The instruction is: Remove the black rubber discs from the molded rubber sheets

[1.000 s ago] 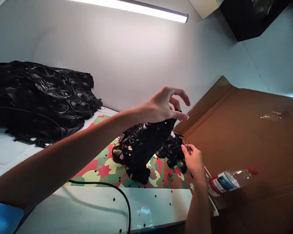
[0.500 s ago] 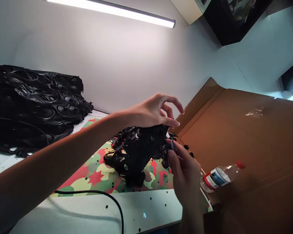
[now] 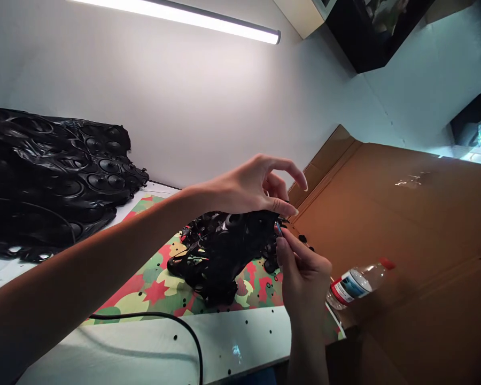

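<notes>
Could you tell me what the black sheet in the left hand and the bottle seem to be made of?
Black sheet: probably thin glossy plastic, shiny with moulded round dimples. Bottle: clear plastic by its look, see-through, red cap, printed label.

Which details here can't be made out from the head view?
- Small tool in the right hand: mostly hidden by the fingers, type unclear.
- Left hand grip on the black sheet: hidden under the palm.
- Bottle label: too small.

A water bottle (image 3: 355,285) lies on brown cardboard (image 3: 417,214) (red-capped).
</notes>
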Motion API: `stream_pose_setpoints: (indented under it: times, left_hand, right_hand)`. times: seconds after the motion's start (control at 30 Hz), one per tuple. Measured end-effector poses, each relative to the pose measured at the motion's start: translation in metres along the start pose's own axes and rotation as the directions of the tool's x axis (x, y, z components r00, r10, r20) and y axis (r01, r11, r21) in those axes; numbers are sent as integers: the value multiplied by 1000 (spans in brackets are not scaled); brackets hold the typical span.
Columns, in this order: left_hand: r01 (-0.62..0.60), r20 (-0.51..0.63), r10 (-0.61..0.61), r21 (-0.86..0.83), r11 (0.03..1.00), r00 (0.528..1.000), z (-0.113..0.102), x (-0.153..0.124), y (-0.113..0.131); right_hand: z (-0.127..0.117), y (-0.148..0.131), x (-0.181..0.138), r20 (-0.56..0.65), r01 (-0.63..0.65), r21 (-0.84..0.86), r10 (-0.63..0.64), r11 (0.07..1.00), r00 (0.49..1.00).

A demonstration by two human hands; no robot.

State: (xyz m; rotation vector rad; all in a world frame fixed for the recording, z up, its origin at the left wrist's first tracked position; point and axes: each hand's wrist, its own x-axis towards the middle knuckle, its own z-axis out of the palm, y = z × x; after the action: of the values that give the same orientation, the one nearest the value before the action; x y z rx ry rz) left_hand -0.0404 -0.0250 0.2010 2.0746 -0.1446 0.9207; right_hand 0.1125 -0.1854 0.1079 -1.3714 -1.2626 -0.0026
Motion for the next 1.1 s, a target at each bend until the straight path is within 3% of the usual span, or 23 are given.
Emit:
stream_pose_setpoints:
  times: [0.3, 0.57, 0.8, 0.9, 1.0, 1.1]
  left_hand:
    - [-3, 34, 3, 0, 1000, 999, 2, 1, -3]
    - [-6, 44, 6, 11, 1000, 999, 4, 1, -6]
    - [49, 12, -51, 87, 995, 999, 5, -1, -6]
    - [69, 63, -80, 165, 984, 995, 2, -3, -10]
    - [45, 117, -60, 123, 991, 991, 0, -2, -16]
    - [13, 94, -18, 56, 998, 995, 1, 0, -19]
  right_hand:
    - [-5, -11, -1, 29, 35, -131, -31, 991, 999]
    - [-5, -8, -1, 54, 67, -104, -62, 992, 997]
    - [-6, -5, -2, -90, 156, -157, -171, 975, 981]
    - [-6, -4, 1, -153, 153, -176, -181, 972, 971]
    - [-7, -5, 2, -199, 144, -164, -175, 976, 964]
    - [-9, -6, 1, -217, 128, -195, -170, 972, 961]
